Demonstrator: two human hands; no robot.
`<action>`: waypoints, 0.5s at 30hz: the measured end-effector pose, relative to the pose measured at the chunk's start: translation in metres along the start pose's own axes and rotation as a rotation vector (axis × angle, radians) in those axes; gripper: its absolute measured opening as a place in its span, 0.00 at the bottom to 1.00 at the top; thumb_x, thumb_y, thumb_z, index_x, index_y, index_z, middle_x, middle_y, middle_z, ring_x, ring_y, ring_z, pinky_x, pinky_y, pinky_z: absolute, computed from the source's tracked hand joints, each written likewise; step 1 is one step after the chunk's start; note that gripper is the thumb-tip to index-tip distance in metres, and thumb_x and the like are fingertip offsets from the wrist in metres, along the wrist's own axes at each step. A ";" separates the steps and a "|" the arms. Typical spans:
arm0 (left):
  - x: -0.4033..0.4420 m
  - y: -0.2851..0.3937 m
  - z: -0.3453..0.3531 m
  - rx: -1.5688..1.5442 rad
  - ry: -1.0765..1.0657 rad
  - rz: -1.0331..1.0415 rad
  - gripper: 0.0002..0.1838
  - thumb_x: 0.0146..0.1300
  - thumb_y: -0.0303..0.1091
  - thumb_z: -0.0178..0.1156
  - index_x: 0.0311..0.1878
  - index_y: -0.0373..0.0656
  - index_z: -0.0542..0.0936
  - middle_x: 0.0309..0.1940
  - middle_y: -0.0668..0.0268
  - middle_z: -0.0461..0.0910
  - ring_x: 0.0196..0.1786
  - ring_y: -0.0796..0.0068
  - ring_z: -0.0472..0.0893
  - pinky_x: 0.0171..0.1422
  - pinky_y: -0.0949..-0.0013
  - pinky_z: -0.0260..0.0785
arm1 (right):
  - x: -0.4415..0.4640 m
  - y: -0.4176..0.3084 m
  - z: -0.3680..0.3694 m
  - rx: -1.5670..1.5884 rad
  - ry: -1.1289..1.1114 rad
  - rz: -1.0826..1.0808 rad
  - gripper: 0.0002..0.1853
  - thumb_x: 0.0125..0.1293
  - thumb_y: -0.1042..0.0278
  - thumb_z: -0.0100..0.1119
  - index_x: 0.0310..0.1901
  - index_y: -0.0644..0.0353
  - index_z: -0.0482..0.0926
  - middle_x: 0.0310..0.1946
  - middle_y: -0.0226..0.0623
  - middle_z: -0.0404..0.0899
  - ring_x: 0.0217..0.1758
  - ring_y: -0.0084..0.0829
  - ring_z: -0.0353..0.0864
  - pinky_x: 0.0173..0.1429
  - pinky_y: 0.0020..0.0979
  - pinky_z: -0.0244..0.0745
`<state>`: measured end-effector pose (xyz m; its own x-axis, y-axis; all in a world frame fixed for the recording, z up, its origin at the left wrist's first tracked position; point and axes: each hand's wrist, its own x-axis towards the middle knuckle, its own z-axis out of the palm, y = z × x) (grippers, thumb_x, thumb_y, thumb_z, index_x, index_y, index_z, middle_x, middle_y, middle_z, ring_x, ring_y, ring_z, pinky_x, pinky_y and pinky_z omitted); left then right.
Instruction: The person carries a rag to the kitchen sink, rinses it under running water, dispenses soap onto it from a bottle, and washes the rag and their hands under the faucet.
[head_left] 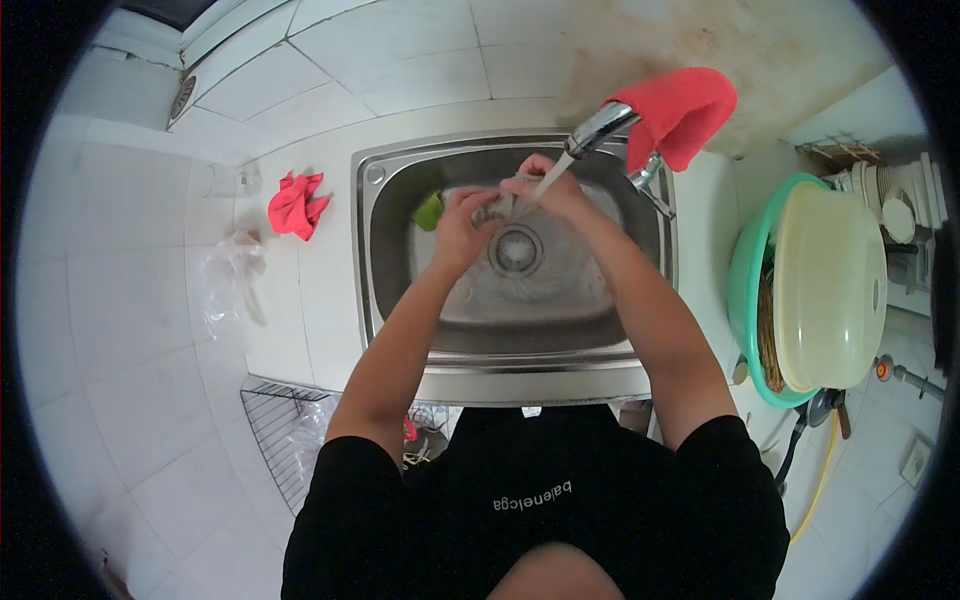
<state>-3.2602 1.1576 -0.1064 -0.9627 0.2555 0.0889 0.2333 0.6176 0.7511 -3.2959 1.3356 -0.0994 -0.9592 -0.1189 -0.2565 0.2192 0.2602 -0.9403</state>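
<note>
Over the stainless steel sink (590, 338), my left hand (466, 228) and my right hand (549, 187) meet, fingers curled around a small clear, glass-like object (503, 206). Its exact kind is hard to make out, since fingers and water cover much of it. Water (552, 178) runs from the chrome faucet (603, 126) onto my right hand and the object. Left of my left hand, a bright green piece (428, 211) lies against the sink wall; I cannot tell what it is. The drain (516, 250) sits just below my hands.
A red cloth (690, 112) drapes over the faucet; another red cloth (297, 206) lies on the left counter near a clear plastic bag (236, 280). To the right stand a green basin (745, 290) with a cream lid-like tub (830, 290) and stacked dishes (900, 195).
</note>
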 end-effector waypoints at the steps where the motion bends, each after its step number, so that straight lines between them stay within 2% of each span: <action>1: 0.002 -0.001 -0.005 0.051 -0.011 0.052 0.20 0.50 0.36 0.59 0.48 0.47 0.71 0.38 0.66 0.72 0.40 0.76 0.72 0.40 0.75 0.64 | -0.002 -0.004 -0.008 0.010 -0.014 0.046 0.20 0.39 0.51 0.66 0.28 0.58 0.74 0.23 0.30 0.74 0.28 0.23 0.72 0.33 0.24 0.66; 2: 0.004 -0.003 -0.010 0.103 -0.023 0.105 0.17 0.52 0.35 0.57 0.46 0.45 0.72 0.35 0.67 0.73 0.39 0.77 0.72 0.39 0.76 0.64 | -0.004 -0.007 -0.015 0.021 -0.026 0.092 0.21 0.37 0.51 0.68 0.28 0.58 0.74 0.23 0.31 0.74 0.29 0.24 0.72 0.34 0.25 0.66; 3: 0.005 -0.006 -0.014 0.102 -0.029 0.109 0.17 0.52 0.35 0.57 0.46 0.45 0.72 0.35 0.67 0.73 0.39 0.77 0.72 0.39 0.76 0.64 | -0.001 0.001 -0.022 -0.054 -0.073 0.034 0.23 0.35 0.53 0.69 0.29 0.59 0.75 0.28 0.35 0.75 0.33 0.29 0.74 0.38 0.28 0.67; 4: 0.006 -0.008 -0.018 -0.014 -0.036 -0.091 0.13 0.53 0.34 0.54 0.42 0.44 0.74 0.34 0.66 0.73 0.38 0.75 0.73 0.39 0.75 0.64 | -0.005 0.007 -0.029 -0.051 -0.067 0.037 0.23 0.35 0.53 0.69 0.29 0.59 0.75 0.28 0.35 0.75 0.33 0.29 0.74 0.38 0.28 0.67; 5: 0.007 -0.010 -0.021 -0.130 -0.041 -0.292 0.10 0.54 0.34 0.51 0.38 0.43 0.75 0.34 0.64 0.74 0.37 0.73 0.74 0.39 0.74 0.64 | -0.009 0.012 -0.036 -0.186 -0.137 -0.084 0.23 0.35 0.55 0.68 0.32 0.59 0.74 0.31 0.37 0.75 0.36 0.31 0.74 0.40 0.29 0.67; 6: 0.009 -0.017 -0.023 -0.130 -0.043 -0.290 0.10 0.54 0.34 0.51 0.38 0.43 0.75 0.34 0.64 0.74 0.37 0.73 0.74 0.39 0.74 0.64 | -0.013 0.012 -0.040 -0.322 -0.208 -0.206 0.23 0.36 0.58 0.68 0.35 0.60 0.73 0.33 0.40 0.75 0.38 0.34 0.74 0.42 0.30 0.67; 7: 0.012 -0.026 -0.024 -0.270 -0.039 -0.331 0.09 0.55 0.34 0.50 0.38 0.43 0.74 0.31 0.67 0.73 0.36 0.76 0.72 0.40 0.74 0.64 | -0.019 0.012 -0.043 -0.322 -0.204 -0.207 0.23 0.36 0.58 0.68 0.35 0.60 0.73 0.33 0.40 0.75 0.38 0.34 0.74 0.42 0.30 0.67; 8: 0.015 -0.021 -0.027 -0.409 -0.035 -0.370 0.09 0.57 0.34 0.49 0.39 0.42 0.73 0.29 0.71 0.71 0.35 0.78 0.71 0.40 0.75 0.63 | -0.029 0.006 -0.044 -0.505 -0.192 -0.201 0.22 0.39 0.63 0.64 0.38 0.60 0.72 0.36 0.38 0.73 0.41 0.31 0.73 0.43 0.29 0.67; 9: 0.015 -0.015 -0.028 -0.408 -0.035 -0.365 0.09 0.57 0.34 0.49 0.39 0.42 0.73 0.29 0.71 0.71 0.35 0.78 0.71 0.40 0.75 0.63 | -0.036 0.003 -0.046 -0.688 -0.178 -0.192 0.21 0.41 0.68 0.61 0.40 0.60 0.70 0.39 0.36 0.72 0.44 0.27 0.71 0.45 0.27 0.67; 10: 0.014 -0.010 -0.029 -0.633 0.009 -0.472 0.07 0.57 0.33 0.48 0.37 0.44 0.72 0.29 0.71 0.71 0.34 0.79 0.71 0.40 0.75 0.63 | -0.036 0.012 -0.048 -0.688 -0.173 -0.195 0.21 0.41 0.68 0.61 0.40 0.60 0.70 0.39 0.36 0.72 0.44 0.27 0.71 0.45 0.27 0.67; 11: 0.013 0.001 -0.032 -0.857 0.054 -0.577 0.06 0.58 0.33 0.47 0.36 0.45 0.72 0.29 0.72 0.71 0.34 0.79 0.71 0.40 0.76 0.63 | -0.035 0.028 -0.047 -0.598 -0.126 -0.144 0.24 0.40 0.67 0.62 0.43 0.59 0.69 0.40 0.40 0.71 0.45 0.33 0.71 0.45 0.28 0.66; 12: 0.013 0.006 -0.034 -0.856 0.054 -0.572 0.06 0.58 0.33 0.47 0.36 0.45 0.72 0.29 0.72 0.71 0.34 0.79 0.71 0.40 0.76 0.63 | -0.035 0.034 -0.045 -0.507 -0.079 -0.093 0.27 0.39 0.65 0.64 0.45 0.58 0.68 0.41 0.43 0.71 0.45 0.38 0.71 0.46 0.29 0.65; 13: 0.013 0.010 -0.036 -1.021 0.030 -0.620 0.05 0.58 0.33 0.48 0.36 0.45 0.71 0.29 0.72 0.71 0.34 0.80 0.71 0.39 0.76 0.63 | -0.034 0.041 -0.043 -0.506 -0.077 -0.096 0.27 0.39 0.65 0.64 0.45 0.58 0.68 0.41 0.43 0.71 0.45 0.38 0.71 0.46 0.29 0.65; 14: 0.013 0.015 -0.037 -1.185 0.004 -0.665 0.05 0.59 0.33 0.48 0.35 0.46 0.71 0.29 0.73 0.72 0.33 0.81 0.71 0.38 0.77 0.63 | -0.034 0.041 -0.039 -0.292 -0.094 0.019 0.26 0.40 0.66 0.63 0.45 0.58 0.68 0.41 0.43 0.71 0.44 0.38 0.71 0.46 0.29 0.65; 15: 0.013 0.025 -0.040 -1.184 0.003 -0.662 0.05 0.59 0.33 0.48 0.35 0.46 0.71 0.29 0.73 0.72 0.33 0.81 0.71 0.38 0.77 0.63 | -0.034 0.040 -0.035 -0.076 -0.112 0.134 0.25 0.40 0.66 0.62 0.44 0.57 0.68 0.40 0.43 0.71 0.44 0.38 0.71 0.45 0.29 0.65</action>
<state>-3.2722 1.1465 -0.0600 -0.8479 0.1602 -0.5053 -0.5253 -0.3817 0.7605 -3.2613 1.3835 -0.1201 -0.8958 -0.1827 -0.4052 0.3251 0.3522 -0.8776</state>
